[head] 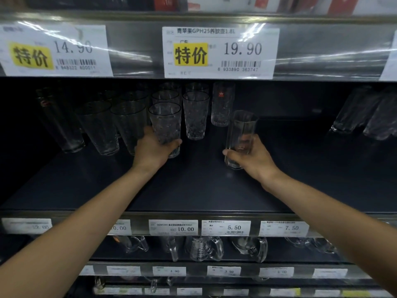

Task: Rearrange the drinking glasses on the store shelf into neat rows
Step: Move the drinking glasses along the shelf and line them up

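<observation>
A dark store shelf [193,186] is seen from above and in front, with both forearms reaching in from the lower corners of the frame. The left hand [151,151] is wrapped around the lower part of a textured tumbler [165,123], which stands at the front of a column of like glasses just left of centre. The right hand [251,157] is closed around the base of a tall faceted glass [241,134], held upright and slightly tilted right of centre; whether its foot touches the shelf cannot be told. Between the two held glasses a second textured tumbler [196,115] stands, and just behind it to the right a taller glass with a red emblem [222,104]. Smooth dark-rimmed tumblers [129,125] are grouped at centre left, and further glasses [365,117] are seen at the right edge, well apart from the rest. Two large price tags [220,52] marked 14.90 and 19.90 are fixed to the rail across the top of the frame. Smaller tags [226,227] line the front rail below, and handled mugs [204,248] are visible on the lower shelf.
</observation>
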A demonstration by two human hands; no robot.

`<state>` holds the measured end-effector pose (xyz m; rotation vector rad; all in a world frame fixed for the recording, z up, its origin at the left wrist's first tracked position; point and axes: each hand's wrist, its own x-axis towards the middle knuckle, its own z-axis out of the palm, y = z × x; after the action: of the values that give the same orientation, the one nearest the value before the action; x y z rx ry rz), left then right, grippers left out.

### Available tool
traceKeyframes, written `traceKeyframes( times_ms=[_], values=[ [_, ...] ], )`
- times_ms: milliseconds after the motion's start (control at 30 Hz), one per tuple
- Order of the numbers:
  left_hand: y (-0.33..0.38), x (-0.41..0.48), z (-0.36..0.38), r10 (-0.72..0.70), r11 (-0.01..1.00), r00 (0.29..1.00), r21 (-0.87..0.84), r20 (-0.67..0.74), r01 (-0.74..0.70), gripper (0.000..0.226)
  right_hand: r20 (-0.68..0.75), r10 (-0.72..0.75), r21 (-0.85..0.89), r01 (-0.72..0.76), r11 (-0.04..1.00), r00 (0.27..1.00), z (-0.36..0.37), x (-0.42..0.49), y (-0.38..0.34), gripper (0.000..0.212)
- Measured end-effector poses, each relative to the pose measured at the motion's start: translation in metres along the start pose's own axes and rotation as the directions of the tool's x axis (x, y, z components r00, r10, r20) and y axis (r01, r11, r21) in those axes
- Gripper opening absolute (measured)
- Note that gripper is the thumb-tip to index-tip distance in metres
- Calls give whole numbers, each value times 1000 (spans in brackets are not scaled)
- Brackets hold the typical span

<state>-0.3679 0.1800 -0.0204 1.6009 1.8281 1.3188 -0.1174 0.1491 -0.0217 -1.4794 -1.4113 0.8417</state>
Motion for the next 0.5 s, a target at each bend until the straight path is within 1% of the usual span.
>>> traceKeyframes(
  times_ms=[200, 333, 500],
  values=[
    [-2, 4, 2, 14, 1000, 1000, 22, -7, -14, 74, 1, -14, -18, 15, 1000, 1000, 2, 8, 0, 59],
    [-8, 5, 4, 32, 996, 999, 81, -30, -29, 73, -11, -23, -28, 22, 999, 1000, 3, 11, 3, 62],
    [-7, 4, 6, 66, 990, 997, 130, -40, -60, 58, -37, -25, -36, 24, 999, 999, 0, 20, 8, 70]
  ],
)
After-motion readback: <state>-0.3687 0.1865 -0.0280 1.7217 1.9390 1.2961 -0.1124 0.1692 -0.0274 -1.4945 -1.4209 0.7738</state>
